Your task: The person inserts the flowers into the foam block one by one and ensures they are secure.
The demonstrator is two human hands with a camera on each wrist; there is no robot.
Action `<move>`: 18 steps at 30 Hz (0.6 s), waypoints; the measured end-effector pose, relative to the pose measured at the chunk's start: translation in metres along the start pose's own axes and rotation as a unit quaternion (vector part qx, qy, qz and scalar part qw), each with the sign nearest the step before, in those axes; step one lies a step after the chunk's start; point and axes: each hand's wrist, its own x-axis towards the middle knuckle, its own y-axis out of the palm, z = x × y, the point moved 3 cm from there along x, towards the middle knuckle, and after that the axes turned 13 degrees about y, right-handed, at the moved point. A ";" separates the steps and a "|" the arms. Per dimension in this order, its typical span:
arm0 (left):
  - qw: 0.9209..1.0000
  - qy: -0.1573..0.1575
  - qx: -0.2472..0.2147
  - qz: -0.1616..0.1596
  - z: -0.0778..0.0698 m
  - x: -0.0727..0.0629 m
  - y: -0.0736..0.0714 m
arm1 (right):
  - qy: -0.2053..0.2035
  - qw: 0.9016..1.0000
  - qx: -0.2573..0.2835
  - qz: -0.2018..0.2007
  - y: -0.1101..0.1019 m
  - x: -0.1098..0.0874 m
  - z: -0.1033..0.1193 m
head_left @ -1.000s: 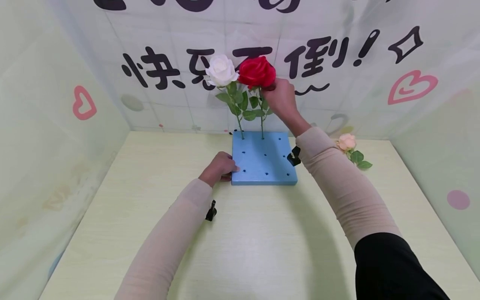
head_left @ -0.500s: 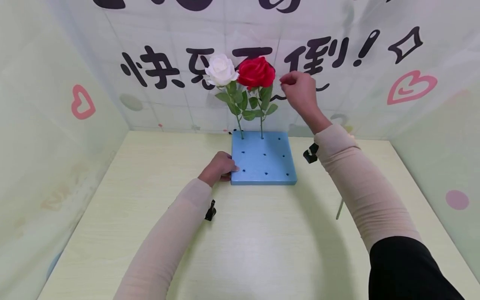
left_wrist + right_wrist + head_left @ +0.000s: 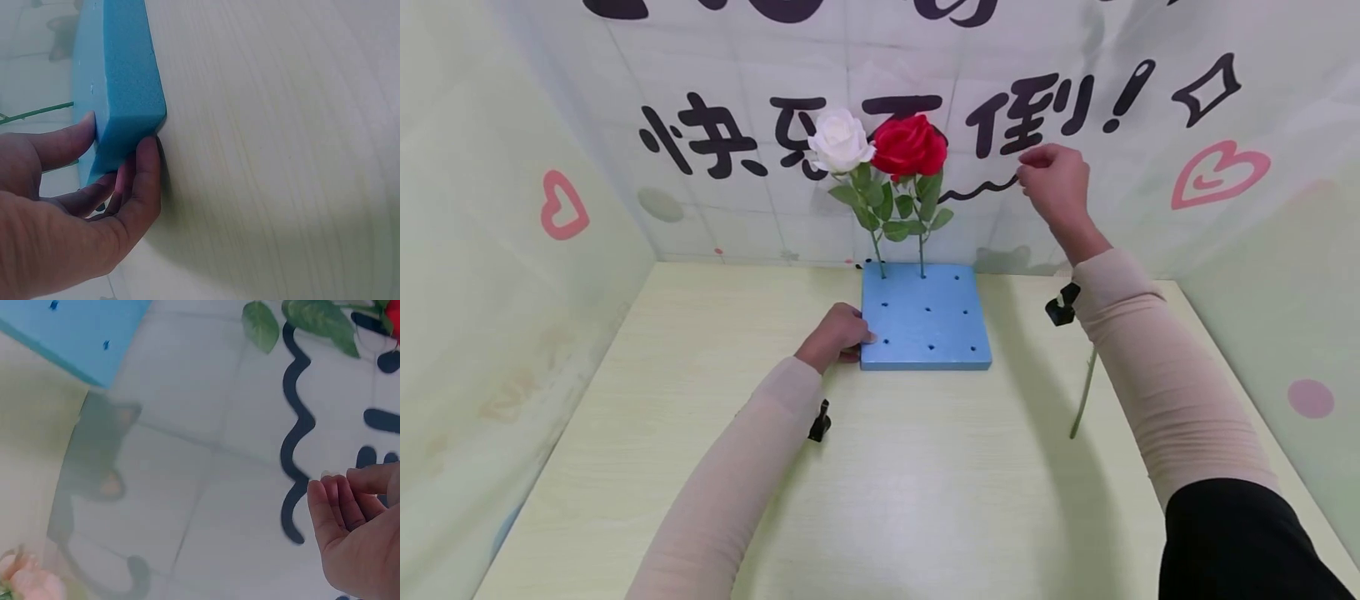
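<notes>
My left hand [image 3: 837, 333] grips the left edge of a blue foam block [image 3: 910, 325], thumb on its top face and fingers against its side. In the left wrist view, that block's corner [image 3: 134, 87] sits between thumb and fingers. An artificial white rose [image 3: 841, 142] and a red rose [image 3: 910, 147] stand upright with their stems in two holes of the block's back row. To the right of the red rose, my right hand [image 3: 1058, 187] is in the air, holding nothing, its fingers loosely bent in the right wrist view.
A rose stem [image 3: 1082, 396] lies on the table to the right, partly hidden by my right sleeve; its pale pink bloom [image 3: 31, 581] shows in the right wrist view. Behind the block rises a printed backdrop [image 3: 737, 217].
My right hand has let go of the red rose and moved away to the right. The red rose stays standing. My left hand keeps its grip on the block's edge.
</notes>
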 end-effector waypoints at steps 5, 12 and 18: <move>1.000 0.002 0.004 0.001 0.001 0.002 0.000 | 0.029 0.999 0.028 -0.008 -0.016 0.009 -0.019; 1.000 0.003 0.003 0.004 0.002 0.002 0.001 | 0.068 0.997 0.046 -0.004 -0.035 0.019 -0.043; 1.000 0.002 0.004 0.002 0.002 0.003 0.001 | 0.090 0.994 0.061 0.004 -0.049 0.027 -0.057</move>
